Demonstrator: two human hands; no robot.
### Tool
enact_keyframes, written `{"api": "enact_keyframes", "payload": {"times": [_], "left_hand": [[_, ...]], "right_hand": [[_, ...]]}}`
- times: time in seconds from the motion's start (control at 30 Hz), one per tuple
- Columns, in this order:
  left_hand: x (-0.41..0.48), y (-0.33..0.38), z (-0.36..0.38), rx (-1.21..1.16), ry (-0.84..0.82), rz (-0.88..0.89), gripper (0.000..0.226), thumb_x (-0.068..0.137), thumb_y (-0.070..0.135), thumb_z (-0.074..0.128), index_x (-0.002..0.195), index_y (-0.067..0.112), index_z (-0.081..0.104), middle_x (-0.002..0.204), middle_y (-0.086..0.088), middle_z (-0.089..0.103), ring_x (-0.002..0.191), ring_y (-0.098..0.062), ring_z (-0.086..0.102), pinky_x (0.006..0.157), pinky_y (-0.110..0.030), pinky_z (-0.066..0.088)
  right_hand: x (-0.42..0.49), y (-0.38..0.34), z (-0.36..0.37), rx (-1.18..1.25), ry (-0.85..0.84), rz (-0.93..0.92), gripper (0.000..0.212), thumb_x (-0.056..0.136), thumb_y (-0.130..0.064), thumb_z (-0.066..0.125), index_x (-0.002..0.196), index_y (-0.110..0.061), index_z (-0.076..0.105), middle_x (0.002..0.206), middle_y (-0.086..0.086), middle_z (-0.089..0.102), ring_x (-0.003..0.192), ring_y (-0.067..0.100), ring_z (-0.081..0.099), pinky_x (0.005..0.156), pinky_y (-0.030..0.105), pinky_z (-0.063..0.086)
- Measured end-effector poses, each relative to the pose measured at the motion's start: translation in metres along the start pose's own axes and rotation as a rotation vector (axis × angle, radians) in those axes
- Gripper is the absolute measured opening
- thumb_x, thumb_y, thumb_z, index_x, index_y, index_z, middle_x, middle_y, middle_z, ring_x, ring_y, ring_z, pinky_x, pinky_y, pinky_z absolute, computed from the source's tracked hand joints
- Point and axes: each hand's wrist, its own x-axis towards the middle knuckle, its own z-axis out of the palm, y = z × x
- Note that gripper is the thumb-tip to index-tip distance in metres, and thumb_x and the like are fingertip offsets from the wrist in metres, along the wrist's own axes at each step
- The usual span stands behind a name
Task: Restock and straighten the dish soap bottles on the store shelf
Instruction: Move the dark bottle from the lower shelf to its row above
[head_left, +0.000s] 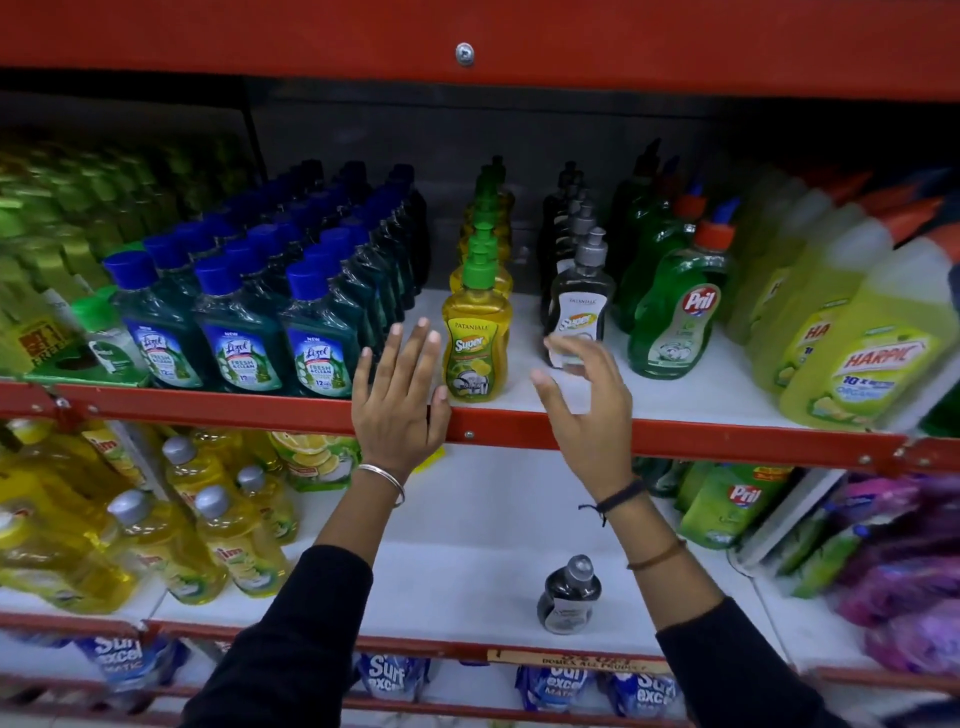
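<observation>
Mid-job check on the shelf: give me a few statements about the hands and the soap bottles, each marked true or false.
1. The left hand is open, flat beside the front yellow pump bottle. True.
2. The right hand holds a bottle lifted clear of the shelf. False: its fingers are spread, in front of the front dark pump bottle.
3. A lone dark bottle stands on the lower shelf. True.
4. The yellow bottle has a grey pump. False: green.

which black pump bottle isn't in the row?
The lone black bottle on the lower shelf, near its front edge below the right hand. The other black bottles stand in a file on the upper shelf.
</observation>
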Motion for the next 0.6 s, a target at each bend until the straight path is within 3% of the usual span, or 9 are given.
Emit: {"api": "enact_keyframes", "payload": {"times": [0.13, 0.27, 0.4, 0.47, 0.6], "left_hand": [[-0.003, 0.005, -0.001, -0.015, -0.020, -0.075, 0.052, 0.102, 0.035, 0.028, 0.150, 0.016, 0.031, 0.151, -0.006, 0.042, 0.142, -0.022, 0.035, 0.116, -0.044, 0.025], [-0.005, 0.015, -0.002, -0.036, -0.052, -0.186, 0.054, 0.101, 0.033, 0.030, 0.151, 0.015, 0.026, 0.154, -0.007, 0.038, 0.146, -0.021, 0.028, 0.119, -0.043, 0.016], [-0.001, 0.026, -0.002, -0.040, -0.069, -0.233, 0.055, 0.101, 0.034, 0.029, 0.151, 0.012, 0.025, 0.156, -0.007, 0.034, 0.147, -0.021, 0.023, 0.120, -0.044, 0.010], [0.000, 0.032, 0.000, -0.038, -0.064, -0.240, 0.054, 0.101, 0.033, 0.029, 0.151, 0.012, 0.024, 0.157, -0.007, 0.033, 0.147, -0.020, 0.023, 0.120, -0.045, 0.009], [0.000, 0.032, 0.004, -0.041, -0.033, -0.241, 0.054, 0.100, 0.028, 0.027, 0.152, 0.014, 0.024, 0.156, -0.006, 0.035, 0.147, -0.019, 0.024, 0.120, -0.047, 0.012]], "right_hand": [[-0.067, 0.027, -0.030, -0.052, 0.022, -0.026, 0.018, 0.087, -0.023, 0.060, 0.103, -0.016, 0.063, 0.104, -0.007, 0.063, 0.100, 0.013, 0.058, 0.087, 0.032, 0.049], [-0.129, 0.073, -0.050, -0.022, -0.183, 0.257, 0.025, 0.084, -0.039, 0.061, 0.105, -0.026, 0.061, 0.113, -0.013, 0.060, 0.107, 0.008, 0.057, 0.086, 0.027, 0.050], [-0.169, 0.116, -0.063, -0.019, -0.484, 0.558, 0.054, 0.072, -0.048, 0.072, 0.121, -0.039, 0.049, 0.129, -0.012, 0.052, 0.120, 0.003, 0.048, 0.095, 0.022, 0.040], [-0.178, 0.130, -0.064, -0.036, -0.645, 0.657, 0.068, 0.067, -0.045, 0.079, 0.125, -0.039, 0.044, 0.134, -0.010, 0.049, 0.124, 0.006, 0.046, 0.100, 0.025, 0.038], [-0.185, 0.139, -0.056, -0.067, -0.752, 0.702, 0.058, 0.076, -0.013, 0.074, 0.124, -0.029, 0.046, 0.126, -0.001, 0.058, 0.120, 0.020, 0.054, 0.102, 0.028, 0.042]]}}
